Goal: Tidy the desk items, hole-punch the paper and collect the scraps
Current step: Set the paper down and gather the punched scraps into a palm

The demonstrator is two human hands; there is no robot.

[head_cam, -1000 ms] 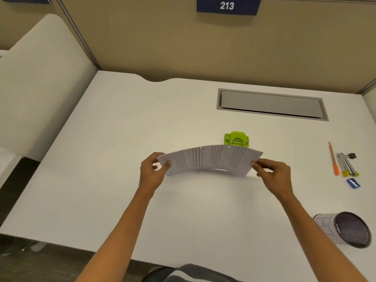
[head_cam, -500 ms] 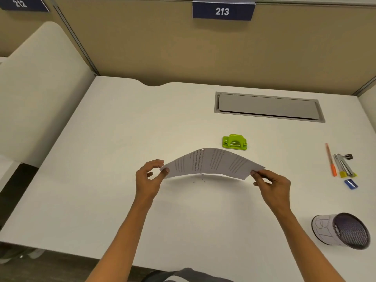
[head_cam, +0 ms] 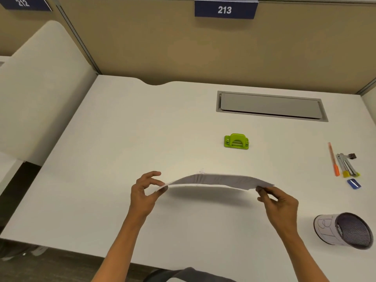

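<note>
A white desk (head_cam: 101,159) fills a cubicle walled in tan panels, with a blue plate reading 213 (head_cam: 224,9) high on the far wall and a grey hatch (head_cam: 270,105) set into the desktop below it.

Above the near middle of the desk, the left hand (head_cam: 143,195) pinches the left end of the sheet of paper (head_cam: 215,180) between thumb and forefinger, the other fingers spread loose above. The right hand (head_cam: 279,202) nips the right end the same way, fingertips closed tight on the edge. The paper hangs between them clear of the desk, seen nearly edge-on, bowed upward in a shallow arch with a soft shadow beneath it. Its upper face is white with faint grey lines of print (too blurred to read), and a small nick or hole shows at its far edge near the crest.

Farther back, just right of centre, sits the lime-green hole punch (head_cam: 236,141), well apart from the paper. Along the right edge lie an orange pen (head_cam: 333,159), a stapler (head_cam: 347,164) with a black binder clip (head_cam: 352,156) at its far end, and a small blue item (head_cam: 354,183). Nearer, at right, a mesh pen cup (head_cam: 345,231) wrapped in scribbled paper lies on its side.
</note>
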